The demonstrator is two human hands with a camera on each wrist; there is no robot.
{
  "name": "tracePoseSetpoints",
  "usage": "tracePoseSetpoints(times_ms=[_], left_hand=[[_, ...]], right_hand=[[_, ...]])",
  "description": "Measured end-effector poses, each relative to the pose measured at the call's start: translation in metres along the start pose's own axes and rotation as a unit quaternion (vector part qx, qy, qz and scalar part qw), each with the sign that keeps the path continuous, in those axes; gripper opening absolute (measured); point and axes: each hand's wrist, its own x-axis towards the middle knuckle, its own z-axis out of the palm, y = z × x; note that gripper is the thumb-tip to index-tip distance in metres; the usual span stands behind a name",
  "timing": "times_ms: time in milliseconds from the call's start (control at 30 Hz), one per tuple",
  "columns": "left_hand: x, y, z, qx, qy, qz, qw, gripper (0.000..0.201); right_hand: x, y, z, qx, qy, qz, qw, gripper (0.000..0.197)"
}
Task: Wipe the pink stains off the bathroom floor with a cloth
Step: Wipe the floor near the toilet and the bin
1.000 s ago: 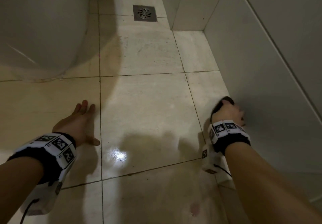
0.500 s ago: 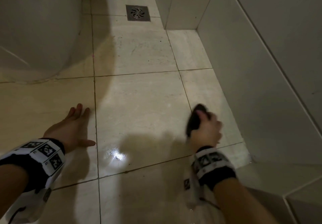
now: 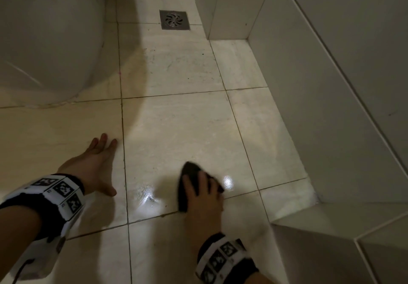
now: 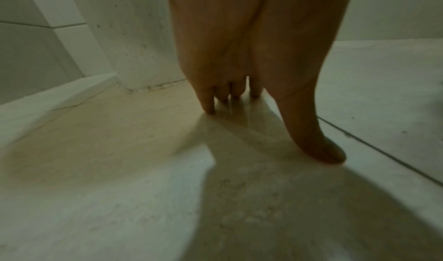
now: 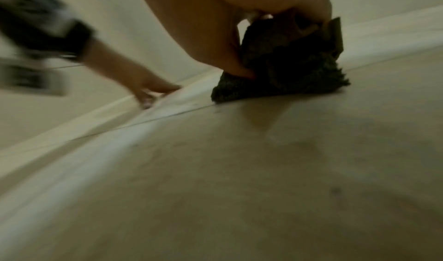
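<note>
Both hands touch the tiled floor (image 3: 176, 129): the left hand (image 3: 92, 164) lies flat, fingers spread, while the right hand (image 3: 204, 197) presses a dark cloth (image 3: 189, 171) down, its grip curled round it.

Dim, yellowish light throughout. Two hard glare spots on the wet floor (image 3: 167, 142) in the head view, flanking the right hand (image 3: 204, 197). Broad soft shadow falling from the toilet (image 3: 46, 38) across the tiles. Straight wall lines bowed by the wide lens. Left wrist view soft, with a dark shadow fanning out under the left hand (image 4: 251, 56). Right wrist view smeared with motion blur, the cloth (image 5: 282, 72) alone fairly sharp.
</note>
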Motion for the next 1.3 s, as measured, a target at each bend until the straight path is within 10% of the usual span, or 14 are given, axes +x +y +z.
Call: tracePoseSetpoints(times_ms=[133, 333, 567, 667, 800, 933, 1167, 1300], left_hand=[[-0.005, -0.009, 0.01, 0.009, -0.008, 0.004, 1.0, 0.127], [-0.009, -0.02, 0.021, 0.013, -0.004, 0.022, 1.0, 0.135], [-0.006, -0.022, 0.025, -0.015, 0.008, 0.018, 1.0, 0.137], [-0.003, -0.024, 0.026, -0.021, 0.012, 0.02, 1.0, 0.138], [-0.004, -0.024, 0.027, -0.021, 0.016, 0.017, 0.999, 0.138], [-0.003, -0.021, 0.026, -0.02, 0.019, 0.013, 1.0, 0.137], [-0.002, -0.022, 0.027, -0.026, 0.025, 0.013, 0.999, 0.139], [-0.003, -0.022, 0.027, -0.03, 0.027, 0.018, 0.999, 0.139]], right_hand=[[0.02, 0.003, -0.007, 0.059, 0.008, -0.097, 0.994, 0.075], [0.091, 0.014, -0.035, 0.017, -0.037, 0.076, 0.996, 0.075], [-0.001, -0.029, 0.008, -0.003, -0.052, -0.302, 0.952, 0.055], [0.007, -0.027, 0.001, 0.096, -0.07, -0.359, 0.926, 0.038], [0.1, -0.019, -0.034, 0.152, 0.052, -0.154, 0.975, 0.052], [0.177, -0.014, -0.053, 0.09, -0.023, -0.021, 0.995, 0.07], [0.08, -0.041, -0.011, 0.12, 0.003, -0.378, 0.918, 0.033], [0.035, -0.044, -0.01, 0.081, -0.209, -0.483, 0.847, 0.029]])
